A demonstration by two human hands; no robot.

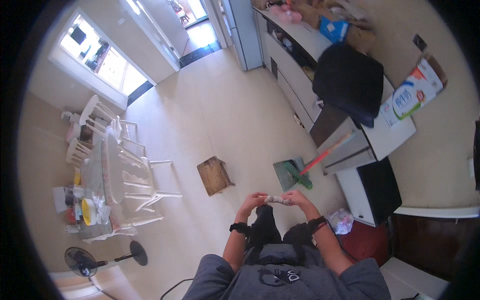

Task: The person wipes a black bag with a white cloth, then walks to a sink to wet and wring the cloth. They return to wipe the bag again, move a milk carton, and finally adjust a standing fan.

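Observation:
Between my two hands, in front of my lap, a whitish, crumpled strip (276, 200) is stretched; it looks like a twisted cloth, though its material is hard to make out. My left hand (255, 200) grips one end and my right hand (297, 197) the other. Just beyond the right hand stands a dark dustpan (282, 177), with the green head of a broom (298, 175) over it. The broom's red handle slants up to the cabinet on the right. Farther left, a small wooden stool (212, 175) is on the tiled floor.
A white dining table (99, 187) and white chairs (138, 183) line the left, with a standing fan (80, 261) nearby. At right runs a long cabinet (296, 82) bearing a black bag-like object (348, 82) and a milk carton box (414, 92). A plastic bag (340, 221) lies near a red mat (365, 243).

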